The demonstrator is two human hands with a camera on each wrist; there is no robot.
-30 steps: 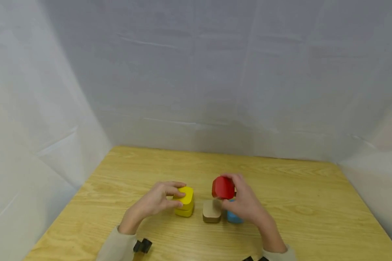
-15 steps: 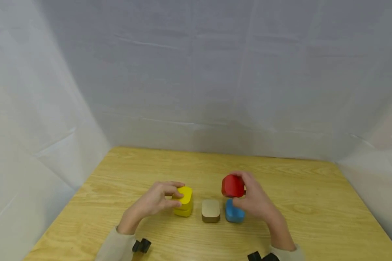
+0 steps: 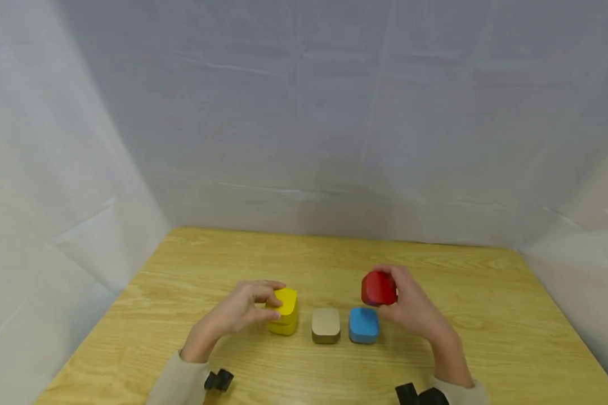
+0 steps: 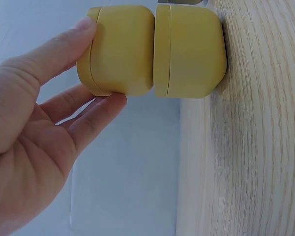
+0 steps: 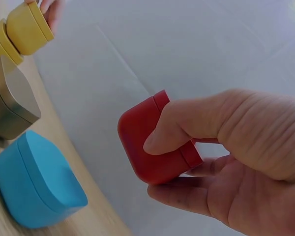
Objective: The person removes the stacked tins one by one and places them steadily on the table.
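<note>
The table (image 3: 486, 337) lies under both my hands. Between them, a tan block (image 3: 326, 325) and a blue block (image 3: 363, 325) sit side by side. My right hand (image 3: 410, 306) grips the red block (image 3: 379, 288) in the air — just beyond and right of the blue one, which is nearer this hand. My left hand (image 3: 238, 309) pinches the top yellow block (image 3: 285, 301) of a two-high stack. A second ago the red block hung over the tan one — it has moved right.
</note>
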